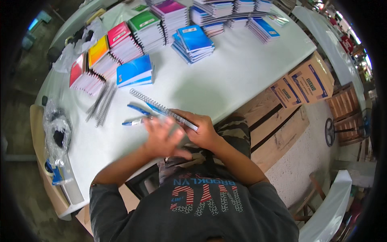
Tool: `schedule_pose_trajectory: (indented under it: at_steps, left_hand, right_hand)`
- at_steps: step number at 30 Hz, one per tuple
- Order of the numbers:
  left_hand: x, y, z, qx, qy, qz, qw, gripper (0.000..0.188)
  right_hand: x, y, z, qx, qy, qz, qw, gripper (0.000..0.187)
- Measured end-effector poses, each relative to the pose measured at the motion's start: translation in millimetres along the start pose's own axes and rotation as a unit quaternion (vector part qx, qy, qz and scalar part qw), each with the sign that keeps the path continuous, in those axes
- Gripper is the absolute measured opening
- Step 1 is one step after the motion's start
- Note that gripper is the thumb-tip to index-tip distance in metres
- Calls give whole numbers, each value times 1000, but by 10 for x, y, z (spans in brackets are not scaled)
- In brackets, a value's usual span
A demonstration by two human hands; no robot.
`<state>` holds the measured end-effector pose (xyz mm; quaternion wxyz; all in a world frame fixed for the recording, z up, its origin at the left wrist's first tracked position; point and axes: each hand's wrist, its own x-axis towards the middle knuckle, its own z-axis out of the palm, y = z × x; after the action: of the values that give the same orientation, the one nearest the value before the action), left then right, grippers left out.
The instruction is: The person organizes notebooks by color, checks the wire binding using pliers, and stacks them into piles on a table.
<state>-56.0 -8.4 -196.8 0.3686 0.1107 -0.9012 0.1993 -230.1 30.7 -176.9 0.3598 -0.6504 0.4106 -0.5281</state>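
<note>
A thin notebook [188, 123] is tilted up over the table's near edge, with my right hand [202, 130] closed around its near end. A metal spiral coil [140, 95] runs along the notebook's edge and sticks out past its far left end. My left hand [164, 138] hovers just left of the notebook, fingers spread and blurred by motion. Whether its fingertips touch the notebook I cannot tell. Beyond the left hand lie a slim blue tool [138, 109] and a blue-and-white object [132, 122], too unclear to name.
Loose spiral coils [104, 105] lie to the left, beside blue-covered sheets [135, 71]. Stacks of bound notebooks in red [119, 34], green [144, 21] and blue [195, 38] line the table's [246, 68] far side. Cardboard boxes [308, 82] stand at the right on wooden boards [278, 133].
</note>
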Motion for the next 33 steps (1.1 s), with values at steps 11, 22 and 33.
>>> schedule_pose_trajectory:
  at_steps: [11, 22, 33]
  left_hand:
    - [415, 150, -98, -200, -52, -198, 958, 75]
    - [434, -157, 110, -599, 37, -581, 550, 24]
    - [384, -313, 65, -613, 32, -578, 537, 25]
  right_hand:
    - [88, -52, -26, -7, 37, -46, 998, 64]
    - [346, -158, -489, -31, 0, 101, 994, 28]
    - [388, -228, -373, -20, 3, 196, 980, 19]
